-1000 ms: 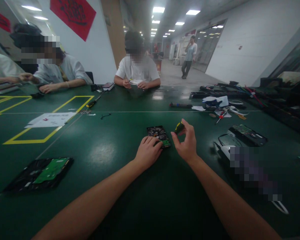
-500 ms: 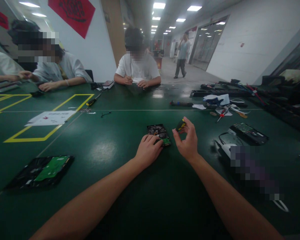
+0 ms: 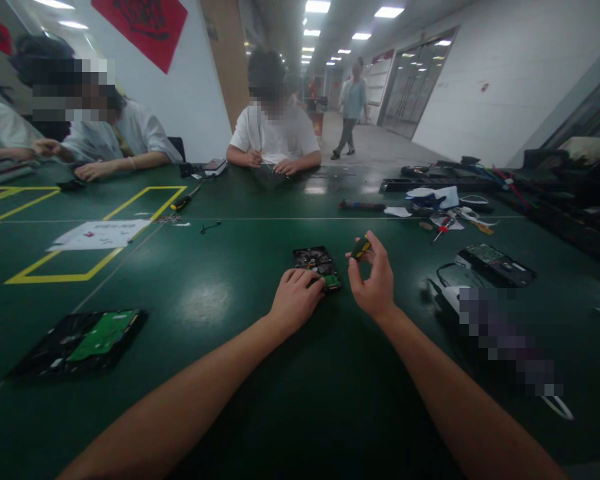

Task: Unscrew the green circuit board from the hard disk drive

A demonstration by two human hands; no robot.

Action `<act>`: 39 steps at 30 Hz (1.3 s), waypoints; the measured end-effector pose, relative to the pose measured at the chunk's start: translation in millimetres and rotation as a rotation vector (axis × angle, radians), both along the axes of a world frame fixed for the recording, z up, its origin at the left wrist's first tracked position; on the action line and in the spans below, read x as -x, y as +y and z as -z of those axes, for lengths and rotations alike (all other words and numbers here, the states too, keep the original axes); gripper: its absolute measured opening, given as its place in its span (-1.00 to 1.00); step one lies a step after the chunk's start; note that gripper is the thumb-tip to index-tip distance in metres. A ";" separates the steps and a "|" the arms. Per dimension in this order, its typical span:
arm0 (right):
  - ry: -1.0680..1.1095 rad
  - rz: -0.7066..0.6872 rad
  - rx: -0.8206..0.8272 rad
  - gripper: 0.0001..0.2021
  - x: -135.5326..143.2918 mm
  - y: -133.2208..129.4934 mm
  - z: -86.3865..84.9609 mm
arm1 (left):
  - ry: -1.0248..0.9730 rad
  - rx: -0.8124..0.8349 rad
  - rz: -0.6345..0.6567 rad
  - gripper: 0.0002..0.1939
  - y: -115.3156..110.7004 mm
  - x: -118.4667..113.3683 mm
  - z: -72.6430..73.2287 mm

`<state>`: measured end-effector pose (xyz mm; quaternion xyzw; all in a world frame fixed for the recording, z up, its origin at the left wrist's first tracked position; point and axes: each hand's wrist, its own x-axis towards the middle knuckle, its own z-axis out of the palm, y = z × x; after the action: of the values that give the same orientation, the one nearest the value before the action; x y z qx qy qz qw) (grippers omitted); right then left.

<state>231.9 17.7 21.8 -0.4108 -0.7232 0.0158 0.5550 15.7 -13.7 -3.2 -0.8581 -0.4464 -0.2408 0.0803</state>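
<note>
In the head view, my left hand (image 3: 298, 299) lies over the near left part of a hard drive (image 3: 317, 257), its fingers bent and holding the drive against the table. The drive's dark underside and a green circuit board edge show past my fingers. Just right of it, my right hand (image 3: 375, 280) is raised and pinches a screwdriver (image 3: 361, 248) by its black and yellow handle, between thumb and fingers. The shaft is too faint to make out. A space separates the screwdriver from the drive.
Another hard drive (image 3: 100, 337) lies at the left on the green table (image 3: 205, 413); a third drive (image 3: 497, 263) is at the right beside a pixelated long object (image 3: 505, 333). Paper (image 3: 97, 235), a yellow-handled screwdriver (image 3: 184, 199) and cables lie farther back. Co-workers sit across the table.
My right hand has shifted very slightly, turning the screwdriver handle a little. My left hand stays on the hard drive. A person in the background has walked to the left.
</note>
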 end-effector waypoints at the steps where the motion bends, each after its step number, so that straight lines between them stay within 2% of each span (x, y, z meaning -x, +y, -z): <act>1: -0.001 0.004 0.001 -0.33 -0.1 0.4 0.5 | 0.000 0.003 -0.001 -0.75 -0.6 0.9 0.4; 5: -0.001 0.016 -0.007 -0.32 0.5 1.4 2.0 | 0.004 0.025 0.037 -0.66 -3.3 6.7 0.5; 16: 0.005 0.054 -0.040 -0.28 0.9 2.2 2.8 | -0.024 0.061 0.082 -0.73 0.3 17.2 -5.5; 25: -0.008 0.048 -0.070 -0.32 0.3 0.5 -2.3 | -0.067 0.109 0.139 -0.67 0.6 20.4 -7.1; 31: 0.024 -0.030 -0.014 -0.34 2.3 -1.4 -3.1 | -0.140 0.134 0.164 -0.67 2.4 20.3 -3.9; 39: 0.029 0.012 -0.040 -0.33 -0.5 1.8 -3.7 | -0.155 0.133 0.182 -0.67 7.1 21.8 3.4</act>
<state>232.4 19.5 25.5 -0.4038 -0.7128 0.0039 0.5734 -6.1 -6.6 -6.7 -0.8773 -0.3864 -0.2828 -0.0335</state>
